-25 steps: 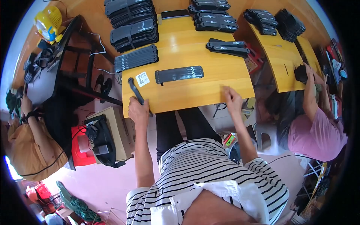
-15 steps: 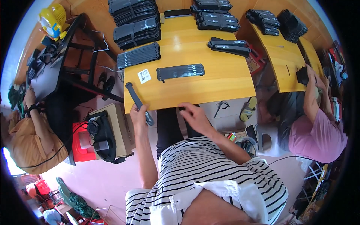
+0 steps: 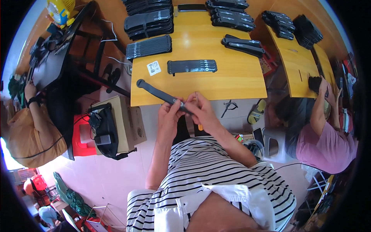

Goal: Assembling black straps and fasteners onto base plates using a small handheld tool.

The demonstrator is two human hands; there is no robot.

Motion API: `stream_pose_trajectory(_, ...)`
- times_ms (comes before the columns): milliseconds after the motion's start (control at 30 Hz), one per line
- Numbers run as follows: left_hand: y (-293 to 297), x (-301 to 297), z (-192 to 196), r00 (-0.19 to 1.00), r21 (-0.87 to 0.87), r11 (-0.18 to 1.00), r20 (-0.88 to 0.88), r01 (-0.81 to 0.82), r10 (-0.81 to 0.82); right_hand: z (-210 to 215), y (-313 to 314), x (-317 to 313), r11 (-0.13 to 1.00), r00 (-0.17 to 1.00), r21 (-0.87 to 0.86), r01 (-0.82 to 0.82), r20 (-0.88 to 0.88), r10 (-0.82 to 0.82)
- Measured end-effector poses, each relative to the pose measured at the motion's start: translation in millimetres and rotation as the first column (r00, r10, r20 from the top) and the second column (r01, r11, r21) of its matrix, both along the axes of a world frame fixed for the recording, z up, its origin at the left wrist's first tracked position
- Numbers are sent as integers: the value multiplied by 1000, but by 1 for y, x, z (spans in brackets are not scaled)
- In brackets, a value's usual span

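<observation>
Over the table's front edge I hold a black strap with a rounded far end. My left hand is closed on it, pinching it near its close end. At that same end is my right hand, its fingers curled against the strap. An orange tip of a small thin tool sticks out below the right hand; its kind is hidden by the fingers. Beyond my hands, a flat row of black straps lies on the yellow table, beside a white printed label.
Banded stacks of black straps stand at the back left and back right. Loose straps lie at the right, and a phone at the back. Co-workers sit at either side. A cardboard box stands left of my legs.
My left hand has moved right with the strap, which now slants more toward the right. My right hand has come in to meet its close end, and an orange tip shows below it.
</observation>
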State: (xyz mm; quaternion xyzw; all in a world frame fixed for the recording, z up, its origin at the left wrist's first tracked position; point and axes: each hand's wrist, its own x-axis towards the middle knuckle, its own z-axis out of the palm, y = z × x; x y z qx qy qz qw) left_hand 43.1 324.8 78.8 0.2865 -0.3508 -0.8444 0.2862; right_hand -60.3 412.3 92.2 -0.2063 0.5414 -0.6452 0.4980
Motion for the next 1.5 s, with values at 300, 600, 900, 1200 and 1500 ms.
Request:
stream_pose_trajectory(300,-16,0,15,994,45,996,-75,-71,74,33,24,-20,991,879,-5,-131,-464,113)
stream_pose_trajectory(600,-10,-6,24,991,20,997,-112,-78,79,44,24,-13,980,641,114,-164,-742,193)
stream_pose_trajectory(900,-5,-9,25,983,-4,997,-169,-78,76,42,22,-10,987,545,117,-109,-823,158)
stream_pose_trajectory(1200,1,-8,29,995,-50,997,-83,-61,57,30,22,-16,994,676,79,-71,-729,106)
stream_pose_trajectory(1500,22,-13,27,971,-399,885,-112,-238,210,28,23,-7,1000,920,-23,-15,-391,5)
